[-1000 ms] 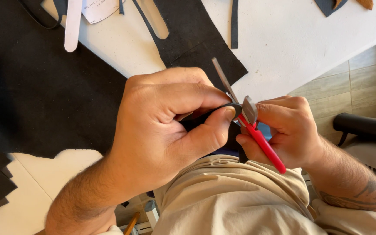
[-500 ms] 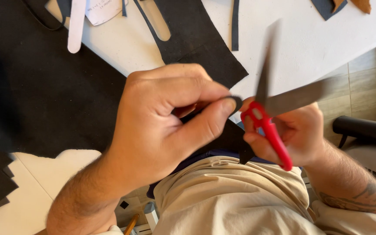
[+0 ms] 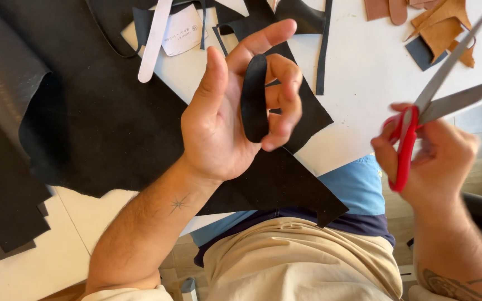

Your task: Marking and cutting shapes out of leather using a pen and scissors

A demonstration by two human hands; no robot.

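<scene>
We see a white table point(image 3: 364, 83) filling most of the head view, and over its left half lies a big black leather sheet point(image 3: 85, 111), its edge folded over at far left, one corner hanging off the near table edge above the lap. More black offcuts sit at lower left point(image 3: 1, 189). Near the top centre a narrow black leather strip point(image 3: 323, 50) lies straight on the bare table. A long white flat tool point(image 3: 154, 42) rests slanted at top, beside a small white card point(image 3: 182, 30). Tan and brown leather scraps point(image 3: 442, 28) cluster at top right, with one dark bit among them.

Our left hand point(image 3: 224, 122) is raised over the sheet, palm toward the camera. Its fingers are loosely curled, index stretched up, thumb standing apart. A small black oval leather piece point(image 3: 254, 97) stands upright against those curled fingers, held between fingertips and palm side; exact grip points we cannot tell.

Our right hand point(image 3: 436, 161) is off to the right, past the table edge, well apart from the left. Its fingers are through the red loops of the scissors point(image 3: 414, 134), gripping them. The steel blades point up and right, spread apart, somewhat blurred. The scissors touch no leather.
</scene>
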